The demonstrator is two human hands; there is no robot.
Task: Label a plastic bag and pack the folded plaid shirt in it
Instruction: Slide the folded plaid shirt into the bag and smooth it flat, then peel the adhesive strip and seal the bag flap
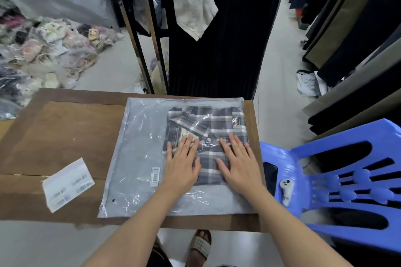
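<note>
The table (65,132) is small and the bag (138,154) reaches right to its far and right edges, so a hard push could slide the whole pack off toward the chair (338,180). The shirt (208,128) lies inside the bag, crowded into its right half; pressing it unevenly may bunch the fold or trap air. The left hand (182,162) and right hand (238,162) rest flat on it, fingers spread, gripping nothing. The label (155,176) sits just beside the left hand and could be rubbed loose.
</note>
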